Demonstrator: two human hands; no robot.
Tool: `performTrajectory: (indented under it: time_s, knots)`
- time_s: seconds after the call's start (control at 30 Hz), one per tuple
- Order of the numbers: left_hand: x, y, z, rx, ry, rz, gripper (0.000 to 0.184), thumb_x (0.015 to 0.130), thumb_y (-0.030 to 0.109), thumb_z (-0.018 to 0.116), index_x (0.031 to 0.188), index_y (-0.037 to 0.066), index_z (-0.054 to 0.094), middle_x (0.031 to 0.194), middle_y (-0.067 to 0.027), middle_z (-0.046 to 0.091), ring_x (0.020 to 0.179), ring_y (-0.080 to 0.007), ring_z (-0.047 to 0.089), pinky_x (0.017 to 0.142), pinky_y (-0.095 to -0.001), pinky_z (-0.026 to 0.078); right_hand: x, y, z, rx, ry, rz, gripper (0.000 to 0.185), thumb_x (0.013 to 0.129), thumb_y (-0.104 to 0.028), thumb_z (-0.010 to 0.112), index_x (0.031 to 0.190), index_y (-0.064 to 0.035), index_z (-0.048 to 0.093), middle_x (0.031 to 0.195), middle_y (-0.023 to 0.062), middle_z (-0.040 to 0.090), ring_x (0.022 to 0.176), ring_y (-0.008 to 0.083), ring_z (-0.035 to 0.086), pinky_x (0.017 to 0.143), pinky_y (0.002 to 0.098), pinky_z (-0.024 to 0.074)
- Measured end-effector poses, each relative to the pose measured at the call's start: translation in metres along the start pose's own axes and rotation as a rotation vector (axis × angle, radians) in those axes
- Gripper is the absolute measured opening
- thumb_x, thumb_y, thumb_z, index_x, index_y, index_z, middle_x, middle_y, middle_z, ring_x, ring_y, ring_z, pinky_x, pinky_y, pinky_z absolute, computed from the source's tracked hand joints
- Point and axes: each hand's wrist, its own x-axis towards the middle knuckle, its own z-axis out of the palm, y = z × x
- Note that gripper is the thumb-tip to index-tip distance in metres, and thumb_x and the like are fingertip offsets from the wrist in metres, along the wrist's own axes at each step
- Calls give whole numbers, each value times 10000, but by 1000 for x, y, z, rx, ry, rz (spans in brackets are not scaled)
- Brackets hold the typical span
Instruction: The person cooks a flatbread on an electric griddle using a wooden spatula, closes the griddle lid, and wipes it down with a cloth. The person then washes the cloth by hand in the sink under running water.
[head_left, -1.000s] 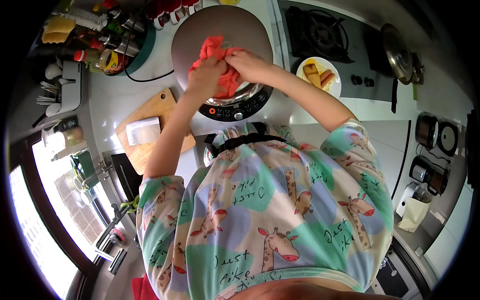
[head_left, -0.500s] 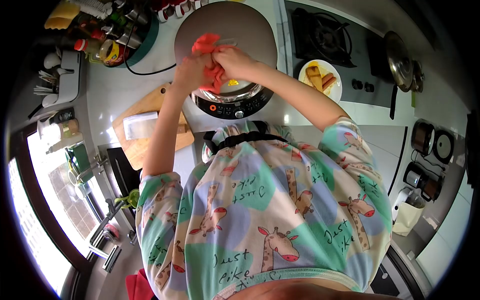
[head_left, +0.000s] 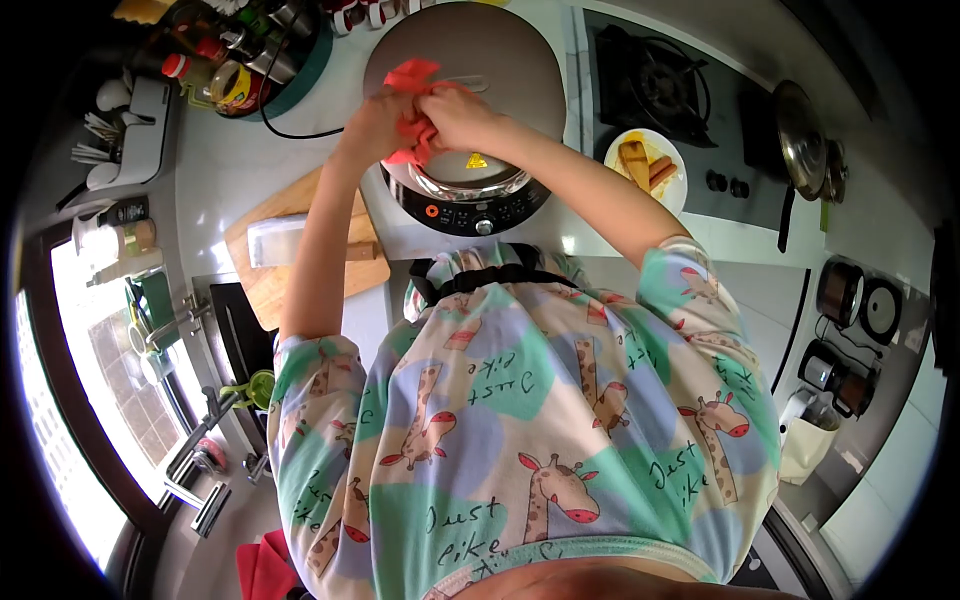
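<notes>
Both hands grip a crumpled red cloth (head_left: 412,76) above the round lid of an electric griddle (head_left: 520,75). My left hand (head_left: 377,123) is closed on the cloth's left side, and my right hand (head_left: 455,116) is closed on its right side, close against the left. Folds of the cloth stick out above and below the fingers. The griddle's lid is down, with a yellow warning sticker near its front edge. Its black control panel (head_left: 478,216) has a knob and a lit orange ring.
Left of the griddle lies a wooden cutting board (head_left: 365,275) with a cleaver (head_left: 283,243) on it. A plate (head_left: 677,190) of sausages and a wooden spatula stands right, beside a gas hob (head_left: 655,80). Bottles (head_left: 235,85) crowd the back left; a black cord (head_left: 290,134) runs to the griddle.
The whole view has shifted slightly, with the griddle now further right and higher. Both hands keep hold of the red cloth, whose bunched folds have changed shape a little.
</notes>
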Motion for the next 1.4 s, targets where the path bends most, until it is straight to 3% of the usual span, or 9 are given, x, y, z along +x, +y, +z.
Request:
performTrajectory:
  time_s: [0.43, 0.57, 0.73, 0.9, 1.0, 1.13, 1.17, 1.3, 1.4]
  knots:
    - [-29, -20, 0, -78, 83, 43, 446, 639, 86, 789, 1059, 35, 645, 1079, -164, 640, 1042, -350, 593, 894, -428, 497, 18, -7, 9, -47, 111, -126, 247, 730, -124, 736, 942, -46, 635, 1003, 207, 650, 978, 360, 633, 847, 454, 525]
    - [-23, -14, -29, -211, -9, -179, 467, 659, 101, 786, 1102, 43, 649, 1106, -163, 639, 1085, -361, 573, 934, -442, 479, 36, -12, 7, -109, 124, -42, 254, 731, -112, 737, 953, -46, 631, 1023, 205, 644, 986, 366, 626, 860, 452, 520]
    - [-57, -18, 16, 24, 178, 4, 574, 651, 165, 829, 1178, 82, 616, 1201, -169, 584, 1096, -410, 550, 940, -464, 482, 24, -24, 22, -183, 47, -70, 340, 705, -149, 778, 991, -25, 639, 1128, 203, 613, 1044, 365, 619, 887, 448, 521]
    - [-35, -44, 15, -39, 135, 47, 474, 659, 103, 772, 1118, 77, 652, 1042, -197, 615, 1000, -391, 596, 876, -444, 506, 48, -25, -1, -178, -147, -2, 364, 693, -154, 774, 1009, -26, 644, 1072, 222, 644, 1027, 379, 635, 880, 456, 532]
    - [-25, -38, -13, -96, 128, -127, 453, 661, 88, 747, 1105, 80, 658, 1006, -188, 627, 994, -375, 598, 871, -436, 505, 64, -17, 0, -159, 30, -25, 363, 712, -146, 753, 1037, -24, 646, 1070, 234, 652, 1018, 380, 644, 863, 465, 537]
    - [-36, -31, -6, -15, 76, 73, 489, 649, 114, 776, 1118, 68, 647, 1033, -190, 625, 1034, -378, 577, 902, -447, 492, 49, -22, 6, -187, -10, -16, 367, 726, -146, 749, 1059, -34, 643, 1070, 220, 651, 1025, 379, 640, 863, 471, 535]
    - [-43, -22, 0, -8, 47, -55, 488, 648, 116, 784, 1107, 52, 634, 1053, -192, 629, 1047, -384, 572, 905, -446, 491, 39, -21, 11, -199, 13, -65, 359, 746, -141, 738, 1075, -38, 637, 1064, 208, 644, 1039, 371, 635, 878, 464, 530]
    - [-38, -36, 6, -125, 70, 45, 464, 712, 168, 775, 1140, 61, 631, 1026, -195, 661, 1032, -363, 630, 863, -446, 531, 35, -13, 2, -74, 23, -105, 307, 759, -119, 713, 1041, -36, 625, 1043, 210, 639, 1030, 381, 629, 867, 467, 523]
    - [-14, -19, -37, -263, 33, -199, 404, 749, 115, 710, 1140, 55, 634, 962, -192, 675, 938, -347, 659, 803, -413, 539, 58, -1, -5, -76, 147, -81, 314, 741, -122, 715, 1031, -39, 628, 1028, 197, 658, 988, 378, 636, 845, 455, 524]
